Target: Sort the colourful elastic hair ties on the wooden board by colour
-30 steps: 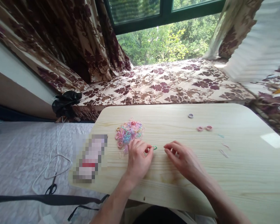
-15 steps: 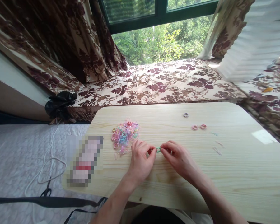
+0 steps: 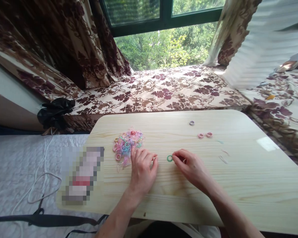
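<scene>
Pinched between the thumb and fingertips of my right hand is a small green hair tie, a round loop seen just above the table. My left hand is apart from it, fingers curved, thumb a little away from them and nothing visible between. Beside the left fingers lies a pile of small hair ties in pink, purple, blue, green and yellow; the hand hides its near right edge.
On the wooden table, a purple-grey hair tie and two pink ones, a left ring and a right ring, lie beyond my right hand. Thin loose bands lie farther right. A blurred-out packet lies at left.
My left hand has let go of the green hair tie and moved left toward the pile. My right hand still holds the tie, which now shows as a rounder loop.
</scene>
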The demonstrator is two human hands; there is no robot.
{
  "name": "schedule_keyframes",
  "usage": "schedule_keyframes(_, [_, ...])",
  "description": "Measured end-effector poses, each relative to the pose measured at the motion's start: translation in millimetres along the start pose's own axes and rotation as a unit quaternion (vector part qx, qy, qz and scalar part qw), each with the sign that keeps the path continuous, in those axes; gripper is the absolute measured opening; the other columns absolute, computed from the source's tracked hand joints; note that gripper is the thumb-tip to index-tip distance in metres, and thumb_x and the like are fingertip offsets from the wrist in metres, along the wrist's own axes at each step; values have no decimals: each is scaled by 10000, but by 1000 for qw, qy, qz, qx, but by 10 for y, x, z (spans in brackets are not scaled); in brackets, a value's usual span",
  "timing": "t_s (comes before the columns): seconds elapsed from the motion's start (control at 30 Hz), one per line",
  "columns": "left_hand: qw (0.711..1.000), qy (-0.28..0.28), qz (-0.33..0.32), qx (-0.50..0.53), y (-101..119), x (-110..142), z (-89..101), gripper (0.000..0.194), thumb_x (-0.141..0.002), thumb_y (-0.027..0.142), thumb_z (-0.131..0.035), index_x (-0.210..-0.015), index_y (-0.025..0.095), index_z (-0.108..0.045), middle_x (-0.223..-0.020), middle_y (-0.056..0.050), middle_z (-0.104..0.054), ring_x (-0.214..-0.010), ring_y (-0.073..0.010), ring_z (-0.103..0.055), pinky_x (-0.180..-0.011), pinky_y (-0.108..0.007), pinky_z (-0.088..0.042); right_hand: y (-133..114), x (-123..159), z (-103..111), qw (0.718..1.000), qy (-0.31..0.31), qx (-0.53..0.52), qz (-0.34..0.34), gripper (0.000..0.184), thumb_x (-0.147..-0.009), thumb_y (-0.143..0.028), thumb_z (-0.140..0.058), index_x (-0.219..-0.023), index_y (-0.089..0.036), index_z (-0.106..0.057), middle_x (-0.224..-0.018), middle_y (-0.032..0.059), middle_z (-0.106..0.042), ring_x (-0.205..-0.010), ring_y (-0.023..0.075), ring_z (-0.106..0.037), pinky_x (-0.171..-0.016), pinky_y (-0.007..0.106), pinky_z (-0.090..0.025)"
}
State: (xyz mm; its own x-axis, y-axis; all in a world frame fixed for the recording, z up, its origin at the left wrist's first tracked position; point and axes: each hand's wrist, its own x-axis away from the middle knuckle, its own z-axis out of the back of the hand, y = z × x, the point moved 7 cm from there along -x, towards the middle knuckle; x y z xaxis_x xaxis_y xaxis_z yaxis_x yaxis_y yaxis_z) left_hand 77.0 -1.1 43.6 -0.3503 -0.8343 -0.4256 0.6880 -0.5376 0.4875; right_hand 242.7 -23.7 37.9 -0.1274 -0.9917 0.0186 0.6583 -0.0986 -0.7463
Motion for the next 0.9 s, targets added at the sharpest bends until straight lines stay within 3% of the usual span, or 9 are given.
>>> schedule_keyframes(0.1, [1000, 20, -8, 1, -22, 14, 1, 123, -887, 152, -549, -857, 227, -642, -837, -7, -669, -961, -210, -569, -1113, -544, -258, 153, -123, 313, 998, 40, 40, -30, 281, -836, -390, -476, -756, -216, -681, -690, 27, -698, -617, 165, -624, -590, 276, -426])
schedule_keyframes(0.2, [999, 32, -11, 3, -37, 20, -6, 117, -885, 159, -556, -851, 226, -646, -841, -4, -671, -961, -207, -571, -1106, -536, -268, 336, -335, 769, 985, 103, 126, -63, 261, -804, -392, -520, -791, -219, -715, -696, 35, -711, -643, 183, -634, -588, 280, -405])
schedule_keyframes(0.37, [999, 42, -17, -7, -37, 22, -10, 118, -889, 164, -553, -855, 224, -648, -839, -4, -675, -974, -211, -574, -1123, -544, -253, 679, -728, 1220, 958, 96, 215, -162, 227, -817, -327, -536, -821, -208, -729, -715, 75, -716, -707, 221, -621, -593, 306, -372])
schedule_keyframes(0.7, [998, 40, -9, -43, -77, 25, -8, 117, -887, 165, -563, -843, 215, -659, -854, -18, -678, -1006, -223, -579, -1148, -562, -233, 909, -1027, 1226, 940, 60, 246, -227, 195, -808, -233, -547, -702, -189, -704, -489, 56, -589, -576, 199, -543, -584, 330, -360])
schedule_keyframes(0.9, [999, 22, 5, -44, -89, 29, 31, 119, -872, 141, -584, -879, 223, -670, -877, -14, -686, -1065, -242, -562, -1149, -577, -205, 718, -880, 1341, 937, 97, 281, -185, 292, -836, -315, -484, -852, -180, -741, -787, 124, -694, -697, 223, -586, -585, 335, -336])
